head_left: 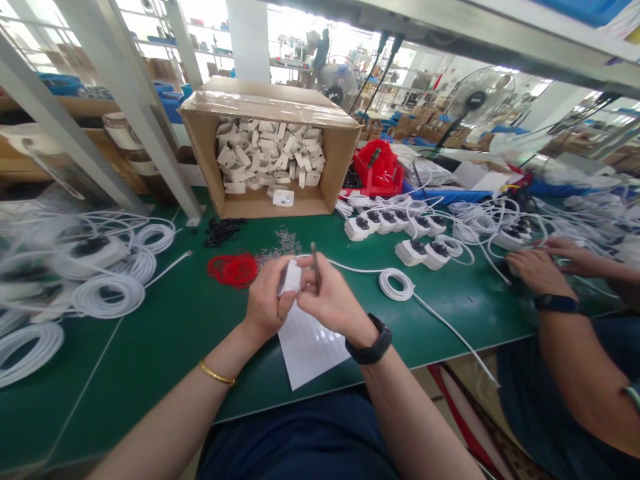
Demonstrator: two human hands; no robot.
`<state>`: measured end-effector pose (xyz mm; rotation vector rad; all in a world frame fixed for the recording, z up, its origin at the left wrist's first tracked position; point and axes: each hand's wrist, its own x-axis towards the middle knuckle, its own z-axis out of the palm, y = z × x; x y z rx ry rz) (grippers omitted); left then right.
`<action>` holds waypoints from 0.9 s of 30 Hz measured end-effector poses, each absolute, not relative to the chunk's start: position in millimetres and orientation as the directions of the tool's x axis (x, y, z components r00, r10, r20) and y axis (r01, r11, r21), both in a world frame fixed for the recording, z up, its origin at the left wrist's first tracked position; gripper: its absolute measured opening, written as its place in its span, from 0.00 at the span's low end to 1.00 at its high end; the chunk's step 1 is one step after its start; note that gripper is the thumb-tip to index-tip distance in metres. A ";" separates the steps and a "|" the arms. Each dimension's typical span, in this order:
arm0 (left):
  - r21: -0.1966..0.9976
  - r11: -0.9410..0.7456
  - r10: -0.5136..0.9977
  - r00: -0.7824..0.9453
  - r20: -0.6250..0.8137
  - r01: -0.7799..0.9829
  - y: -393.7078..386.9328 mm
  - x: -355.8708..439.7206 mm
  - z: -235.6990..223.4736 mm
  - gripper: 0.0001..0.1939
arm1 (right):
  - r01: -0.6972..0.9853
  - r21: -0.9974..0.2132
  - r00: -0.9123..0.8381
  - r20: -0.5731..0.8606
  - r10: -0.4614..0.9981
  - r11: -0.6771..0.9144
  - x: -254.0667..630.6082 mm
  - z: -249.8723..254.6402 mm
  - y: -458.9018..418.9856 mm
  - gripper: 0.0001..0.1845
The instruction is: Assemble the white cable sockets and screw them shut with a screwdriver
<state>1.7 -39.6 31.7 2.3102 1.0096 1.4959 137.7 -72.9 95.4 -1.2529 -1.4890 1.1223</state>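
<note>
My left hand (267, 297) is closed around a small white plastic part (291, 277), held above the green table (165, 333). My right hand (327, 297) meets it from the right, fingers pinched on a thin dark tool (314, 257) that points up beside the part. A white cable (360, 270) runs from the part to a small coil (396, 284) on the mat. A white paper sheet (307, 347) lies under my hands at the table's front edge.
An open cardboard box (270, 143) of white parts lies on its side at the back. Red bands (233, 269), loose screws (280, 243) and black bits (220, 230) sit before it. Cable coils (107, 293) fill the left. A co-worker's hands (537, 267) work among wired units (420, 250) at right.
</note>
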 end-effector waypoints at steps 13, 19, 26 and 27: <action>0.668 -0.675 0.737 0.246 0.630 0.313 -43.0 5.4 31.2 0.28 | 0.135 -0.990 -0.153 0.025 0.988 0.046 144.4 91.4 -73.0 0.19; 0.617 -0.703 0.707 0.254 0.660 0.354 -41.6 6.4 34.0 0.27 | 0.122 -0.992 -0.073 -0.003 0.997 0.006 140.2 92.6 -75.1 0.20; 0.446 -0.780 0.595 0.301 0.745 0.439 -35.7 2.1 31.3 0.26 | 0.045 -0.998 -0.050 -0.044 0.998 -0.042 141.4 95.1 -75.0 0.23; 0.436 -0.787 0.588 0.313 0.746 0.437 -35.5 1.5 31.5 0.26 | 0.056 -0.998 -0.075 -0.029 0.997 -0.025 144.2 94.6 -74.1 0.23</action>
